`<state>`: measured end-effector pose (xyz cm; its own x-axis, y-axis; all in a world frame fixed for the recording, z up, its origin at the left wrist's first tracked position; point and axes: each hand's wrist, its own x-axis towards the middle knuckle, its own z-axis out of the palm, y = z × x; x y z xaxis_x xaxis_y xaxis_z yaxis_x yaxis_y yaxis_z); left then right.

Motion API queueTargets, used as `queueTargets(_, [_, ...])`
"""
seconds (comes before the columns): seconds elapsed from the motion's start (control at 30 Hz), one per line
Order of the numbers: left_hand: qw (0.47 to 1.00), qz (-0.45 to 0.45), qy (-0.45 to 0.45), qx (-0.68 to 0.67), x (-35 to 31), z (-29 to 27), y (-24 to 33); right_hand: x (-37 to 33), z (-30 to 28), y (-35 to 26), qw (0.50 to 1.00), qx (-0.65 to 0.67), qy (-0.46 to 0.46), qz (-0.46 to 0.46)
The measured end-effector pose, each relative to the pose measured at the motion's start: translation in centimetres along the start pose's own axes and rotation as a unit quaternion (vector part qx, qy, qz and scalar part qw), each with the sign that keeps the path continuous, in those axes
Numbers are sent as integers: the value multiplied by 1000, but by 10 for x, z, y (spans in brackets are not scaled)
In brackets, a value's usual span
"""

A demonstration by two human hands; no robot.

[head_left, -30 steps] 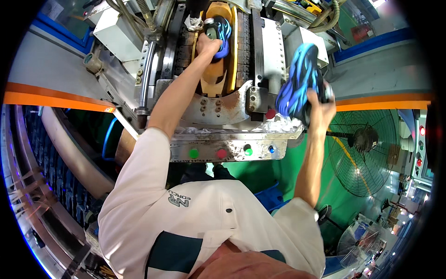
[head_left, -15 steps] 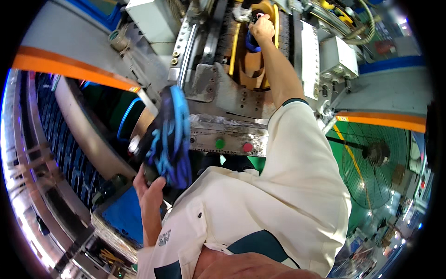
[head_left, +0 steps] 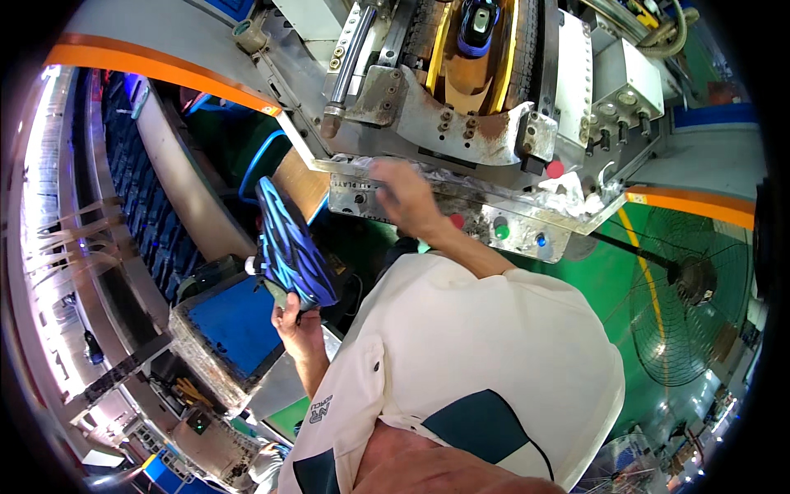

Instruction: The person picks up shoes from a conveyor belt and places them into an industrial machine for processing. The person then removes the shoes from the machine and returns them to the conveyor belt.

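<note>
My left hand [head_left: 298, 329] is closed around one end of a shoe [head_left: 295, 247] and holds it up at the left, in front of my body. Its patterned sole, light blue running into purple, faces up. My right hand [head_left: 405, 196] is over the machine's front ledge [head_left: 444, 188], smeared by motion, so its fingers are hard to read. Beyond it, a second shoe [head_left: 477, 29], black with a blue-purple edge, sits in the machine between two yellow side bars [head_left: 504, 74]. No hand touches that one.
Red, green and blue buttons line the machine's front panel [head_left: 527, 239]. At the left stand a blue-topped box [head_left: 234, 325] and a curved conveyor [head_left: 189, 173]. An orange-edged frame [head_left: 164, 70] borders the machine. A caged fan [head_left: 695, 280] stands at the right.
My right hand has left the shoe in the machine and come back toward me, to the front ledge. The left-hand shoe has turned so more of its sole shows. The view has shifted.
</note>
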<state>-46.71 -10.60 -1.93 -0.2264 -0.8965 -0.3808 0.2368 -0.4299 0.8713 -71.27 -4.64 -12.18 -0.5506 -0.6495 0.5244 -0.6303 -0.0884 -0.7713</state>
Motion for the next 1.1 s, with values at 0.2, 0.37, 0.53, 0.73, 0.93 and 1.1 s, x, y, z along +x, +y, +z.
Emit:
queueTargets(0.2, [998, -4, -52, 21, -6, 10, 1, -64, 74, 87, 989, -128, -52, 55])
queueTargets(0.37, [998, 7, -62, 22, -1, 5, 4, 50, -29, 19, 973, -102, 113, -172])
queueTargets(0.53, [998, 9, -51, -28, 6, 7, 3, 269, -210, -30, 873, 13, 428, -233])
queueTargets(0.73, [998, -1, -43, -42, 5, 20, -5, 386, -265, 31, 887, -148, 391, -195])
queueTargets(0.93, [998, 25, 6, -56, -17, 0, -15, 361, -216, 74, 955, -120, 269, -13])
queueTargets(1.1, [994, -5, 43, -98, -35, -8, -15, 221, -216, 179, 962, -194, 147, 122])
